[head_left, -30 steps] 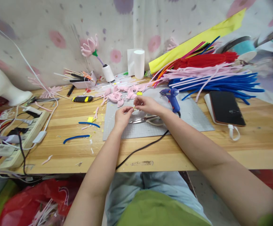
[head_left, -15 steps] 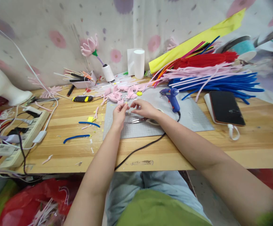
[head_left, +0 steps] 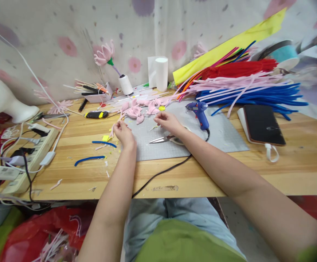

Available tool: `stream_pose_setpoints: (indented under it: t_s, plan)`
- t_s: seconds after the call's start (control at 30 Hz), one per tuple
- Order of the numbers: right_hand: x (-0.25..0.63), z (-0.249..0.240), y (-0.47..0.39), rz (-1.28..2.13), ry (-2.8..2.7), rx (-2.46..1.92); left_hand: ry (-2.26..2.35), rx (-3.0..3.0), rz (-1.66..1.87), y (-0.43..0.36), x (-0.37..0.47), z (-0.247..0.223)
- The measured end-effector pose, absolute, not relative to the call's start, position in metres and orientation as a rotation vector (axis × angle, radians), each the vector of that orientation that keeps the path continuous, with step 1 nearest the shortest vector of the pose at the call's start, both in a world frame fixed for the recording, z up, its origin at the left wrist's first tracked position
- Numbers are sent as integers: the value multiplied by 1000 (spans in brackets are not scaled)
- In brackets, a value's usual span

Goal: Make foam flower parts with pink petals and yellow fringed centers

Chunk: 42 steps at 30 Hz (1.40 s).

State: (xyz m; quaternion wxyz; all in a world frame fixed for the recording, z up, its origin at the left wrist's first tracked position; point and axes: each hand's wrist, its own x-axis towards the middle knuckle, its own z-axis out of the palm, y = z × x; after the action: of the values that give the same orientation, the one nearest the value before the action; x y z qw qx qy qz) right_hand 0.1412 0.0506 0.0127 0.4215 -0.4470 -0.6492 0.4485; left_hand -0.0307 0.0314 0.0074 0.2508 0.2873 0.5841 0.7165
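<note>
My left hand [head_left: 125, 134] is over the left edge of the grey cutting mat [head_left: 147, 153]. Its fingers are curled together next to a short pink fuzzy piece [head_left: 112, 131]; whatever they hold, if anything, is too small to make out. Over the middle of the mat, my right hand [head_left: 169, 123] has its thumb and fingers pinched. A thin pale strip [head_left: 153, 128] shows just below those fingertips, and I cannot tell whether they hold it. Pink pipe-cleaner petals [head_left: 133, 112] lie behind both hands. Scissors [head_left: 160, 140] rest under my right wrist, partly covered by it.
A blue glue gun [head_left: 200, 114] lies on the mat's right side, its black cord [head_left: 161, 174] running to the front edge. Bundles of pipe cleaners [head_left: 246, 96], a phone [head_left: 263, 125], a utility knife [head_left: 96, 114] and a power strip [head_left: 35, 156] surround the work area.
My left hand has moved left, away from my right hand, to the mat's edge. My right hand has shifted slightly up and right, and the scissor blades show more fully.
</note>
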Motion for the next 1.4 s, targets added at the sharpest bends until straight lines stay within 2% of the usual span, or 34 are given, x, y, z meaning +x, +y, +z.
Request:
stream_pose_setpoints:
  t_s: [0.07,0.2,0.43,0.7,0.97,1.4]
  plan:
    - [139,12,49,1122,-1586,-1103,1520,759,1826,23,-14,12]
    - [136,12,42,814,-1693,-1089,1304,744,1418,8,19,20]
    - [139,9,34,617,-2059,-983,1239,609,1430,10,12,20]
    - [139,12,36,696,-1875,-1007,1256,712,1490,9,14,17]
    - [135,9,44,903,-1776,-1085,1263,836,1399,9,17,15]
    - [140,11,46,874,-1713,-1075,1181,863,1192,9,6,18]
